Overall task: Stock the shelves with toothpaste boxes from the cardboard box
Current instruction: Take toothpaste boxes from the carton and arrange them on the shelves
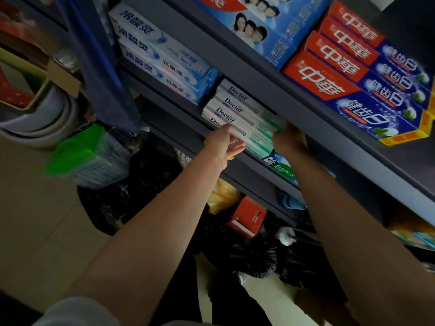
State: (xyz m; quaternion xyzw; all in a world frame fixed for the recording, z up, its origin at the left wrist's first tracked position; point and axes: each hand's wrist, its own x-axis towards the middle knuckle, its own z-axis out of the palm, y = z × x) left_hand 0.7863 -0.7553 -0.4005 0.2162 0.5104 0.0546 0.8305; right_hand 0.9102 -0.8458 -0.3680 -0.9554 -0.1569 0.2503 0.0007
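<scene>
A stack of white and green "Doctor" toothpaste boxes (237, 109) lies on a grey shelf (188, 140). My left hand (223, 143) grips the left end of the lowest box in that stack. My right hand (288, 137) holds the right, green end of the same box, its fingers partly hidden under the shelf above. The cardboard box is not in view.
Blue and white toothpaste boxes (160, 60) fill the shelf to the left; red and blue ones (353, 74) sit on the shelf above. A Darlie box (281, 167) lies lower. On the floor are black bags (141, 184), a green pack (87, 156) and a red carton (247, 217).
</scene>
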